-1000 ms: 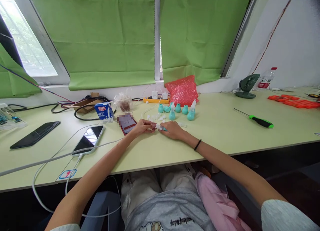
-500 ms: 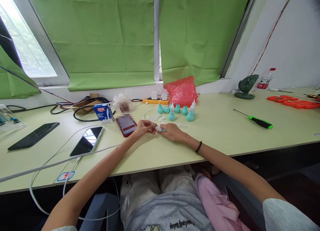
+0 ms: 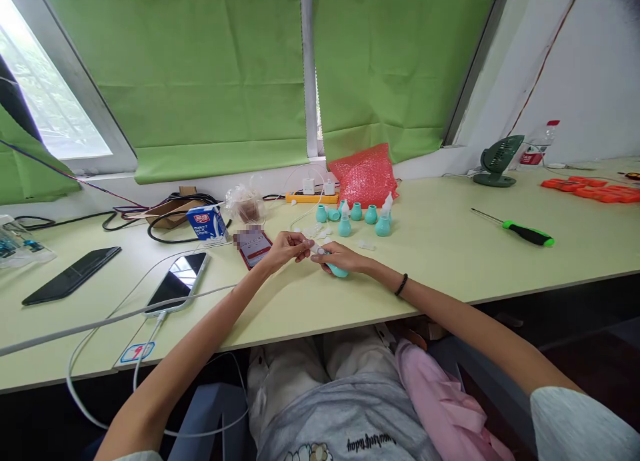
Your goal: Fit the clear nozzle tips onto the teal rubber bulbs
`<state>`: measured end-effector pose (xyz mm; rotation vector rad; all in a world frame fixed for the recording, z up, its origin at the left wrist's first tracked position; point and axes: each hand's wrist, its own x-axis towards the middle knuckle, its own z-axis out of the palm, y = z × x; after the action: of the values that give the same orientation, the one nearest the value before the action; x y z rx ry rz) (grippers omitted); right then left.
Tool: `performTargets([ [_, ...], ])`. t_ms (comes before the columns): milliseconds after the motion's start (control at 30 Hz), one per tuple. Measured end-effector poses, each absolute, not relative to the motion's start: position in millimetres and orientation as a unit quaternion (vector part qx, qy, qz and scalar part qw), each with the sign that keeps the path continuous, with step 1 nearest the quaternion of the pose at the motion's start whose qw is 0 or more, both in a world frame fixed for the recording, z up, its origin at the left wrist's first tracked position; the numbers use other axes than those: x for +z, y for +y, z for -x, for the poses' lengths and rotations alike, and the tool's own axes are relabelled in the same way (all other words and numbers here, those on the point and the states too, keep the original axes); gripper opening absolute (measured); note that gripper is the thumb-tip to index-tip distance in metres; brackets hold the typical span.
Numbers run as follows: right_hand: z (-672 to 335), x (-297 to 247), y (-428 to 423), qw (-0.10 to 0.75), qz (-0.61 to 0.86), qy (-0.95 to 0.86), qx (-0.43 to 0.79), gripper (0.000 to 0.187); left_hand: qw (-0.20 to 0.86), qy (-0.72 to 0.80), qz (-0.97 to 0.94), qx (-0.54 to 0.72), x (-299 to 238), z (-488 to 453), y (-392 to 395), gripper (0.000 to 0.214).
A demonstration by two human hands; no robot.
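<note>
My right hand point(image 3: 341, 256) is closed around a teal rubber bulb point(image 3: 337, 270), lifted a little off the pale green table point(image 3: 450, 261). My left hand point(image 3: 286, 247) pinches a small clear plastic tip point(image 3: 316, 249) at the bulb's neck, fingertips meeting those of the right hand. Just behind them stand several more teal bulbs point(image 3: 356, 219), some with clear tips on, and loose clear tips point(image 3: 316, 232) lie scattered beside them.
A phone on a charging cable point(image 3: 177, 282) and a dark phone point(image 3: 70, 275) lie at left. A milk carton point(image 3: 207, 222), a red card point(image 3: 254, 246), a red bubble-wrap bag point(image 3: 365, 174) and a power strip point(image 3: 309, 196) sit behind. A green-handled screwdriver point(image 3: 525, 232) lies right.
Both hands have risen slightly off the table, and the teal bulb now shows under my right hand. The view has tilted a little.
</note>
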<state>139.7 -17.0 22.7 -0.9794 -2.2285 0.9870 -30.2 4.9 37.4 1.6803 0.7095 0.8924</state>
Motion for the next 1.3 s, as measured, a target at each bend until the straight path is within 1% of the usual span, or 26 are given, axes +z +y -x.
performTargets([
  [200, -141, 22, -16, 0.238, 0.340, -0.824, 0.386, 0.043, 0.491, 0.297, -0.739, 0.354, 39, 32, 4, 0.033],
  [300, -147, 25, -14, 0.236, 0.338, -0.827, 0.381, 0.040, 0.454, 0.301, -0.755, 0.365, 36, 28, 3, 0.036],
  [367, -153, 29, -12, 0.251, 0.344, -0.829, 0.363, 0.035, 0.418, 0.308, -0.766, 0.378, 33, 22, 4, 0.038],
  [467, -163, 36, -8, 0.286, 0.352, -0.829, 0.326, 0.028, 0.355, 0.323, -0.788, 0.387, 28, 14, 4, 0.041],
  [567, -174, 41, -4, 0.338, 0.370, -0.821, 0.274, 0.026, 0.280, 0.343, -0.813, 0.379, 23, 11, 2, 0.045],
  [767, -196, 40, 15, 0.497, 0.475, -0.720, 0.093, 0.025, 0.096, 0.383, -0.851, 0.346, 17, 20, 3, 0.029],
  [867, -205, 35, 24, 0.534, 0.516, -0.669, 0.013, 0.026, 0.029, 0.394, -0.862, 0.316, 15, 23, 7, 0.029],
  [967, -210, 30, 30, 0.536, 0.541, -0.647, -0.033, 0.026, -0.012, 0.395, -0.876, 0.277, 11, 24, 11, 0.035],
  [1133, -216, 24, 37, 0.521, 0.580, -0.623, -0.066, 0.022, -0.040, 0.388, -0.895, 0.215, 1, 25, 15, 0.044],
  [1200, -219, 22, 39, 0.518, 0.595, -0.610, -0.075, 0.025, -0.045, 0.389, -0.898, 0.200, -2, 26, 16, 0.045],
  [1300, -221, 18, 42, 0.511, 0.610, -0.600, -0.083, 0.034, -0.048, 0.384, -0.903, 0.187, -4, 26, 17, 0.043],
])
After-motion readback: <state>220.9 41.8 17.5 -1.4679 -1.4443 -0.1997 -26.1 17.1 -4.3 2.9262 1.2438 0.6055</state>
